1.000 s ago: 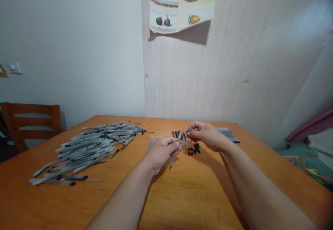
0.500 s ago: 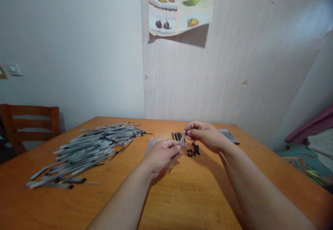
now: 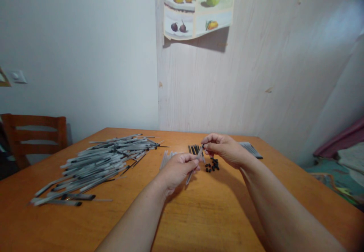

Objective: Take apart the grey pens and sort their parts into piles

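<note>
My left hand [image 3: 180, 170] pinches a translucent pen barrel [image 3: 189, 177] that slants up toward my right hand [image 3: 220, 148]. The thumb and fingers of that right hand are closed on a small black pen plug [image 3: 203, 145] at the barrel's upper end. Whether the plug is inside the barrel or only touching it, I cannot tell. Just below the right hand lies a cluster of black plugs [image 3: 213, 165]. Black refills [image 3: 194, 149] lie in a row behind the hands. More clear barrels [image 3: 165, 158] rest beside my left hand, partly covered by it.
A large heap of grey-white pens [image 3: 102, 161] with dark ends spreads over the left of the wooden table [image 3: 199, 221]. At the far right lies a row of pens [image 3: 250, 150], partly behind my right forearm. A wooden chair [image 3: 35, 122] stands beyond the left edge.
Both hands keep nearly the same pose, with the plug still at the barrel's end. The whole view has shifted very slightly.
</note>
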Available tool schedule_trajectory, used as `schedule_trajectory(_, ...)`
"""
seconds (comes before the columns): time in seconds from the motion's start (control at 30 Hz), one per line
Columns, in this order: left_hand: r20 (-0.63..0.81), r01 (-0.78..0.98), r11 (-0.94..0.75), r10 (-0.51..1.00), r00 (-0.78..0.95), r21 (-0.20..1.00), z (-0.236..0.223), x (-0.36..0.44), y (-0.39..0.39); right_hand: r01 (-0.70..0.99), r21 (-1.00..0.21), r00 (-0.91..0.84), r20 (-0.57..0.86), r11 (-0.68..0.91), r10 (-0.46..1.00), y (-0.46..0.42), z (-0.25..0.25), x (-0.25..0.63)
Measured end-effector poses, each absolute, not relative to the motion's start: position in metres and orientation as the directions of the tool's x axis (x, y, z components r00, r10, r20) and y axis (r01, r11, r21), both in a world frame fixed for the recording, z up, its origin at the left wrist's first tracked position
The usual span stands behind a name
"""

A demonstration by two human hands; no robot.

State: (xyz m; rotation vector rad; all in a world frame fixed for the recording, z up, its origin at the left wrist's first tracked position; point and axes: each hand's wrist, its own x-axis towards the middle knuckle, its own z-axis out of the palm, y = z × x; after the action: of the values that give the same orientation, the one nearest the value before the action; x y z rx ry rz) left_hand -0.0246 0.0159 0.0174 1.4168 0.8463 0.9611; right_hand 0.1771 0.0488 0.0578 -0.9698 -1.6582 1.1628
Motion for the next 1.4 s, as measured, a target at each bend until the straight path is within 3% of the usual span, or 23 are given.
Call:
schedule_trajectory(0.97, 0.06, -0.019, -0.058, 0.918, 0.392, 0.998, 0.017, -0.0242, 0.0157, 0.245, -0.923, -0.357, 0.199, 0.297, 0.913, 0.0461, 0.0612, 0.1777)
schedule_trajectory(1.4, 0.064, -0.033, -0.055, 0.915, 0.399, 0.998, 0.0146, -0.0241, 0.0174, 0.196, -0.946, -0.373, 0.17, 0.257, 0.912, 0.046, 0.061, 0.1785)
